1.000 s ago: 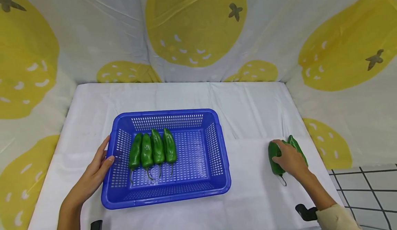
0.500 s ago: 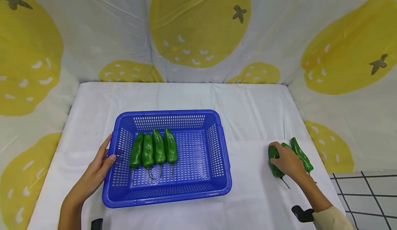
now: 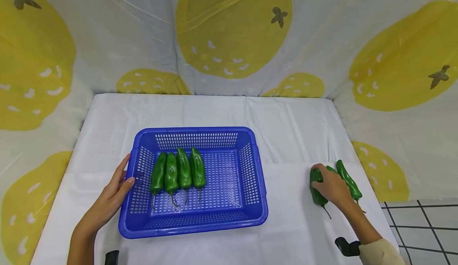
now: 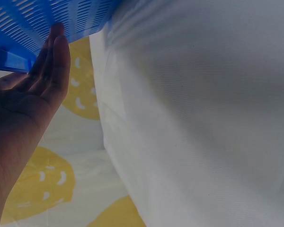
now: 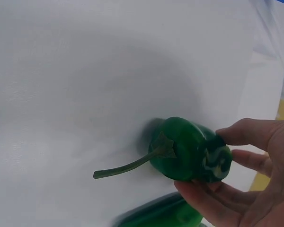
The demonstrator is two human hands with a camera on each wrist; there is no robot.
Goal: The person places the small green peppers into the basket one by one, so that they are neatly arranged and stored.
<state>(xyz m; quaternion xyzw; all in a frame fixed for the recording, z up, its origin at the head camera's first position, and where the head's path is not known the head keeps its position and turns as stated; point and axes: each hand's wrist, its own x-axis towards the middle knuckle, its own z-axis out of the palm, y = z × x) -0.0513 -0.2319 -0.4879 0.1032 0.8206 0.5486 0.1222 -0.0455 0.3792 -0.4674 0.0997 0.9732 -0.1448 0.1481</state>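
My left hand [image 3: 105,201] holds the left wall of a blue plastic basket [image 3: 193,232], thumb at the rim and fingers along the outside. The left wrist view shows those long fingers [image 4: 59,61] against the slotted wall. Inside the basket, several green peppers [image 3: 171,171] lie side by side in the left half, stems towards me. At the table's right, my right hand [image 3: 334,185] grips another green pepper [image 3: 317,189] between thumb and fingers. Its curved stem [image 5: 125,169] and cap show in the right wrist view, with a second pepper [image 5: 165,213] beneath.
Beside the right hand lie two more peppers, one [image 3: 348,181] in plain sight and one [image 3: 330,169] mostly hidden by the hand. A white cloth [image 3: 286,138] covers the table. Lemon-print fabric [image 3: 232,26] hangs behind and at both sides.
The rightmost pepper has slid right and towards me, leaving a wider gap from my right hand. The held pepper's stem has shifted. My left hand stays on the basket.
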